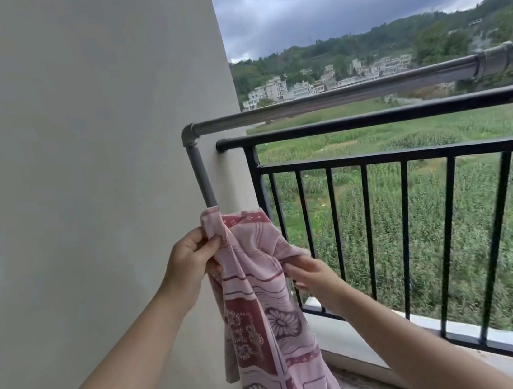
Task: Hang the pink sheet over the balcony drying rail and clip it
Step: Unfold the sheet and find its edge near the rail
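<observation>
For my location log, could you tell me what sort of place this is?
Likely an upper-floor home balcony: a black railing, a grey drying rail fixed by the wall, and fields below.

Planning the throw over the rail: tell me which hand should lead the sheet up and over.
Probably the left. The left hand pinches the pink sheet at its top edge, right below the grey drying rail near its wall-side bend. The right hand grips the cloth lower, down by the black railing.

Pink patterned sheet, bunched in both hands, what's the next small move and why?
Probably lift the pink patterned sheet toward the grey metal drying rail: the left hand and right hand hold it bunched below the rail, nothing draped yet.
</observation>
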The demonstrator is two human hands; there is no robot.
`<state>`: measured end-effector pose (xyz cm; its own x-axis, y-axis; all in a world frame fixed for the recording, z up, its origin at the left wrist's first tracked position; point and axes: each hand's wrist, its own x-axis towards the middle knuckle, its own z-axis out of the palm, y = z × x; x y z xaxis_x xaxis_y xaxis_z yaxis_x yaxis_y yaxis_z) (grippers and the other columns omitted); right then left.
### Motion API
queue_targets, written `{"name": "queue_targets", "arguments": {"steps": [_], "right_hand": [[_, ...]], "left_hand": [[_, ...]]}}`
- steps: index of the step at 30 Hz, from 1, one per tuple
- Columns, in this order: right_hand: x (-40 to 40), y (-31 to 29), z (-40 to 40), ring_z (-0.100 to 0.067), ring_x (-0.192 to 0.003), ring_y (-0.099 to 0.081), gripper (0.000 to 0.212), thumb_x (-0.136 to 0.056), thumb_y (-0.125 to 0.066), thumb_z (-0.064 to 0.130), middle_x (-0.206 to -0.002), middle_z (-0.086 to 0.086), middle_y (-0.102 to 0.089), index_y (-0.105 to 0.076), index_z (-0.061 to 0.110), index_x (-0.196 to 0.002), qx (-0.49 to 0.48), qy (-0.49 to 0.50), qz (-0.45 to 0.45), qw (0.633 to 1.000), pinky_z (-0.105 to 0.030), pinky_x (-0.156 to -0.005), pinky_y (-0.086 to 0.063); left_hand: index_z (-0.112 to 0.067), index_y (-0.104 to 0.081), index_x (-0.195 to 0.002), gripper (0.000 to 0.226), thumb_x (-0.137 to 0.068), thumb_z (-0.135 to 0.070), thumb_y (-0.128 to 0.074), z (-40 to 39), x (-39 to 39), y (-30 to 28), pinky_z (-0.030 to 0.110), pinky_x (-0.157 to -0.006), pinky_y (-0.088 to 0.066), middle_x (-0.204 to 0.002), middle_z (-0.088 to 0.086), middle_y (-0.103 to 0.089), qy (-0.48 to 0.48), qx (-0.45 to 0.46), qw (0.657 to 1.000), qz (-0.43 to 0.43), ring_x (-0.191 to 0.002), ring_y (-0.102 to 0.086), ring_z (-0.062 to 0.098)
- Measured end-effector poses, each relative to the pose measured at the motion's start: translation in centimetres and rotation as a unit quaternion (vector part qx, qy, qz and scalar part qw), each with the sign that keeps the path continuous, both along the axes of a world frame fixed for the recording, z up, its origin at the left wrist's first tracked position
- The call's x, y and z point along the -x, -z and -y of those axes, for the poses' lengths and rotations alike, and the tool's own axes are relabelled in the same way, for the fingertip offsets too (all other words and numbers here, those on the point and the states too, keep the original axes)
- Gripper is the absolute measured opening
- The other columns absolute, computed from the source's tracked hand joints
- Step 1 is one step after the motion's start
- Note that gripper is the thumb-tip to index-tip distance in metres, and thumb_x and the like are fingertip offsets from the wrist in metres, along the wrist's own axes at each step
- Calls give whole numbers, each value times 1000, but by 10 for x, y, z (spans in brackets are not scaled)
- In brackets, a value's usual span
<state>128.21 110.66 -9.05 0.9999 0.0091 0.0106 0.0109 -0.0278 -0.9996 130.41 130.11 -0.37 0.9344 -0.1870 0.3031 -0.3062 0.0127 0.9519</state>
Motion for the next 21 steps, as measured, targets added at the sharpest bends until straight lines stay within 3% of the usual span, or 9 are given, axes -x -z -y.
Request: {"name": "queue_targets", "arguments": {"steps": [3,5,9,11,14,17,18,21], "right_hand": [[-13,-13,-5,-20,-106,-53,27,-86,-57,20,-110,-4,-61,-57,11,-111,18,7,-25,999,-32,-83,-41],[-18,-8,-5,-18,-109,-50,32,-85,-58,21,-112,0,-57,-53,12,-116,57,-25,-68,996,-36,-89,-39],[-27,3,-18,-16,-96,-54,23,-87,-52,10,-99,0,-61,-53,16,-110,-54,-52,-81,994,-37,-88,-40],[-32,0,-21,-20,-96,-56,21,-87,-50,6,-96,-1,-62,-55,16,-106,-82,-54,-68,993,-42,-97,-40],[-32,-5,-26,-20,-86,-58,17,-86,-48,-1,-89,-5,-63,-59,11,-93,-64,-88,-78,991,-39,-90,-45],[-26,-16,-33,-14,-68,-57,16,-83,-49,-9,-76,-8,-60,-60,3,-86,21,-37,-60,997,-20,-61,-53],[-24,-24,-32,-13,-68,-57,16,-82,-50,-10,-74,-6,-59,-59,1,-87,68,3,-38,997,-20,-58,-52],[-23,-53,-19,-20,-79,-59,15,-82,-51,-9,-79,-6,-61,-60,1,-88,167,104,61,978,-29,-71,-54]], "left_hand": [[-19,-71,-75,40,-91,2,-41,-14,6,6,30,-60,-46,-72,-1,-69,30,-14,999,-15,-69,-58,21],[-23,-75,-73,48,-91,0,-37,-21,10,9,21,-59,-54,-73,-6,-74,64,-1,997,-36,-69,-67,13],[-26,-77,-72,28,-75,-17,-51,-35,19,11,18,-67,-54,-74,-7,-75,118,28,991,-65,-69,-70,5],[-25,-77,-72,40,-85,-10,-42,-43,18,13,24,-73,-49,-74,-8,-75,110,26,990,-79,-69,-69,6],[-24,-77,-72,54,-92,-5,-31,-51,19,14,19,-69,-51,-72,-9,-75,83,31,993,-83,-69,-68,5],[-16,-70,-74,43,-94,-6,-34,-53,21,14,24,-64,-45,-66,-6,-71,8,28,996,-87,-67,-61,14],[-16,-65,-74,36,-94,-8,-36,-54,18,16,26,-61,-42,-65,-1,-68,-33,14,995,-93,-66,-56,16],[-15,-59,-67,26,-90,-22,-48,-72,-1,32,31,-64,-46,-74,12,-57,-177,-64,979,-81,-66,-51,20]]}}
